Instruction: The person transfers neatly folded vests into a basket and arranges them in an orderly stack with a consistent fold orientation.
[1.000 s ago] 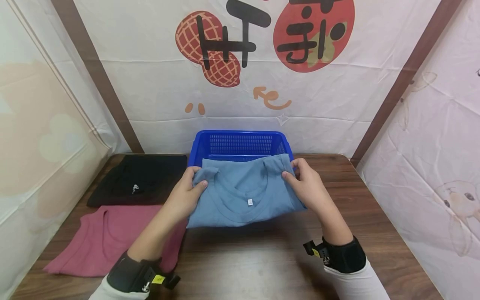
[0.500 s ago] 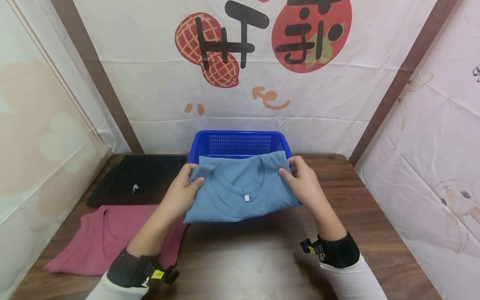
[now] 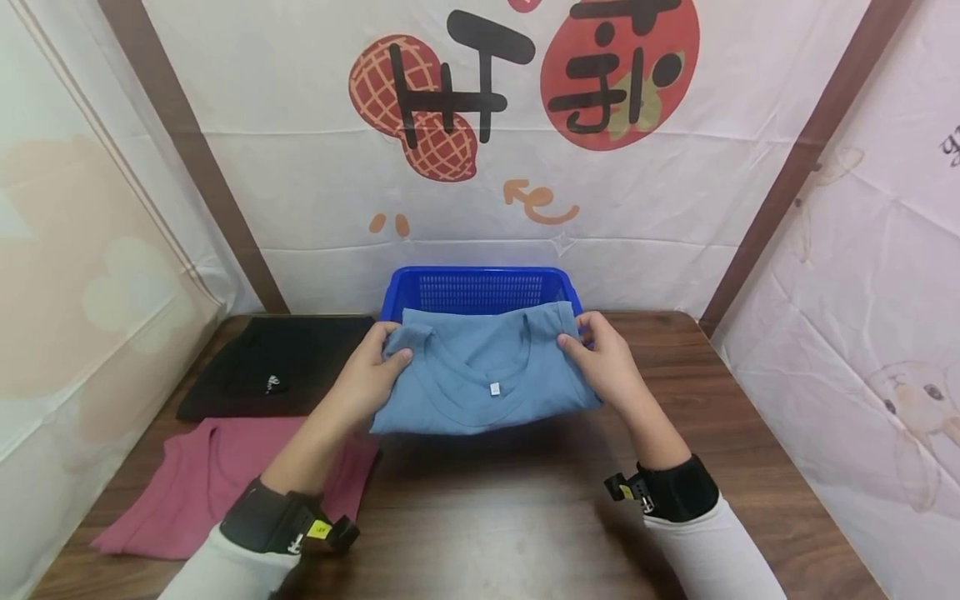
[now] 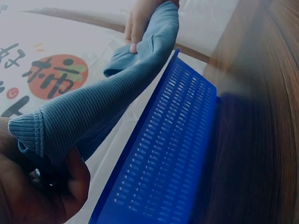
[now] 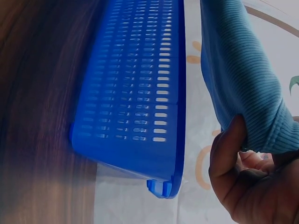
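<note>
A folded blue T-shirt (image 3: 480, 375) hangs between my two hands, its neckline and small white label facing up in the head view. My left hand (image 3: 367, 371) pinches its left side, thumb on top. On the opposite side my right hand (image 3: 603, 358) pinches it the same way. Both wrist views show the ribbed blue cloth (image 4: 103, 102) held above the rim level of a blue plastic basket (image 5: 135, 93). In the head view the shirt covers the front of that basket, and only its back wall and upper rim show.
Left of the basket lies a folded black garment (image 3: 270, 358) with a small white print. In front of it, partly behind my left forearm, is a folded pink garment (image 3: 217, 475). Both rest on the brown wooden table (image 3: 525, 517). Printed cloth walls (image 3: 465, 208) enclose the back and sides.
Both hands have shifted slightly away from me with the blue T-shirt, and its near edge has risen a little in the view. The garments on the left stay put.
</note>
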Motion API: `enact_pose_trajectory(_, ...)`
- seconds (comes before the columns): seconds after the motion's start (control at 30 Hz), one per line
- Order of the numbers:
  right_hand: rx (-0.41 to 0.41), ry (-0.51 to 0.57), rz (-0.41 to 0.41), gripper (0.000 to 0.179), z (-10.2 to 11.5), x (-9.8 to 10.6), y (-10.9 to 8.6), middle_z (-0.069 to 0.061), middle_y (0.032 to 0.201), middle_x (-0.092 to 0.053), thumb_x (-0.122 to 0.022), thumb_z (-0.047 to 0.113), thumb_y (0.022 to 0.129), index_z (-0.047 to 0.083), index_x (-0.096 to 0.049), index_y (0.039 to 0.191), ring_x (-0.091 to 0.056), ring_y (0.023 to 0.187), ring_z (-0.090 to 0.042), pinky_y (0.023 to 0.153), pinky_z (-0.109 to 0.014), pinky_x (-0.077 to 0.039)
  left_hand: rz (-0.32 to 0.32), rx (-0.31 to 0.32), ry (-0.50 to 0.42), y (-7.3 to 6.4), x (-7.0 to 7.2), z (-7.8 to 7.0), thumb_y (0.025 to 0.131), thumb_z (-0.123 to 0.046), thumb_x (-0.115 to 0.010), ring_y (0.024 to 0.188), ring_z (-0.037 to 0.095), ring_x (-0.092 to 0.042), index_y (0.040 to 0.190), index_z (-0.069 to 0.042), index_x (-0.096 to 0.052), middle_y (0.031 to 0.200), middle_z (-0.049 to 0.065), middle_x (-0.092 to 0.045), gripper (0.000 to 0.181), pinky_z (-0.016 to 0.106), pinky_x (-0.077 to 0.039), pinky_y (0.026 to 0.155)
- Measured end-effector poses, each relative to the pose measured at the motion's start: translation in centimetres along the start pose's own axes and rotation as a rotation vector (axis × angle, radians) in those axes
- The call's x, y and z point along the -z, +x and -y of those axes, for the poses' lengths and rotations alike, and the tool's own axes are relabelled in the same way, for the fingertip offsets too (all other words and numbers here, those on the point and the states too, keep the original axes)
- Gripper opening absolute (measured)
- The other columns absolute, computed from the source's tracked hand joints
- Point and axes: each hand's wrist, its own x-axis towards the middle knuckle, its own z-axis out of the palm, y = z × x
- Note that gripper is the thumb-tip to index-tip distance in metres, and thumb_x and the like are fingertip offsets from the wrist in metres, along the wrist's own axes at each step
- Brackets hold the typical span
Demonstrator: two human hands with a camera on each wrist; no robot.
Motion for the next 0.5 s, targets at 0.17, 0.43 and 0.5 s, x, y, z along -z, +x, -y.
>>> enact_pose_trajectory(0.17,-0.006,0.014,0.011,0.032,0.1,0.1,0.9,-0.010,0.102,-0.058,-0.064,0.036,0.102,0.014,-0.053,0.122,-0.055,0.095,-0.028,0.078,-0.041,-0.046,-0.010,0.005,-0.036,0.7,0.2,0.0,0.108,-0.016,-0.050,0.120,0.033,-0.051,0.140,-0.004,-0.043,0.137,0.020,-0.054,0.034,0.053,-0.040,0.105)
enact_pose_trajectory(0.43,0.004,0.054,0.012,0.033,0.0,0.1,2.0,-0.010,0.099,-0.053,-0.064,0.031,0.103,0.008,-0.054,0.123,-0.050,0.091,-0.027,0.077,-0.039,-0.042,0.015,0.029,-0.090,2.1,0.5,0.2,0.109,-0.014,-0.048,0.116,0.031,-0.052,0.141,-0.003,-0.041,0.136,0.019,-0.053,0.035,0.044,-0.043,0.098)
enact_pose_trajectory(0.5,0.005,0.057,0.014,0.032,0.0,0.2,2.3,-0.010,0.099,-0.053,-0.064,0.031,0.103,0.007,-0.055,0.123,-0.049,0.091,-0.027,0.077,-0.039,-0.042,0.026,0.037,-0.095,2.3,0.6,0.2,0.109,-0.015,-0.047,0.115,0.030,-0.052,0.141,-0.003,-0.041,0.137,0.019,-0.052,0.035,0.042,-0.045,0.096)
